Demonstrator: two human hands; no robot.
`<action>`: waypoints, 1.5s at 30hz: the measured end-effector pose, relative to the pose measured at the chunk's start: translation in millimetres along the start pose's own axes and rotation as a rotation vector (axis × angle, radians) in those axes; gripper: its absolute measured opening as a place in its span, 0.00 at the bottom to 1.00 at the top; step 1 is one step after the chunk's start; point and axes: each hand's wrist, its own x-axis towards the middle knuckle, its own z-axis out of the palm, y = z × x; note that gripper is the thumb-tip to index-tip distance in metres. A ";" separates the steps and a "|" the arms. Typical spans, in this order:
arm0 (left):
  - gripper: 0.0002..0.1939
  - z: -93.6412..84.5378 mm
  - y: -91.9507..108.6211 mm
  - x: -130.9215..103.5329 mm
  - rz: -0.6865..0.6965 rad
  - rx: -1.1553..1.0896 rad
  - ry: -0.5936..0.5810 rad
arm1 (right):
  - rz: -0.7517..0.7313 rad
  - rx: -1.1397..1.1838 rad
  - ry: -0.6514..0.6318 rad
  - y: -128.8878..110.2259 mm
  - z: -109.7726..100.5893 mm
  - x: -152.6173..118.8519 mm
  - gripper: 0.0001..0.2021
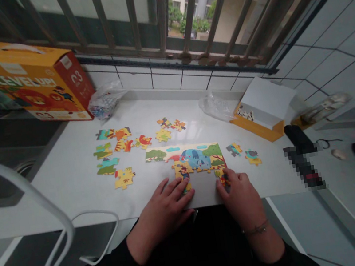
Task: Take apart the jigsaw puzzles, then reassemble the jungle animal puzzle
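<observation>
A partly joined jigsaw puzzle (195, 158) with a blue elephant and green trees lies on the white counter in front of me. My left hand (168, 202) rests with fingers stretched over the pieces at its lower left, partly covering them. At the lower right, my right hand (238, 188) has thumb and fingers around a yellow and red puzzle piece (221, 176), close under the joined part. Loose puzzle pieces (124, 177) lie to the left, others (163, 134) sit above the puzzle, and two more pieces (252, 157) are at its right.
An orange puzzle box (38, 83) stands at the back left beside a clear bag of pieces (105, 101). Toward the back right are a crumpled plastic bag (215, 106) and an opened box (259, 118). A white curved tube (54, 206) crosses the left foreground.
</observation>
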 end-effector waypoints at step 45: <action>0.21 -32.9 -47.4 7.5 -0.428 0.005 0.155 | -0.100 0.299 0.272 62.0 13.2 35.3 0.18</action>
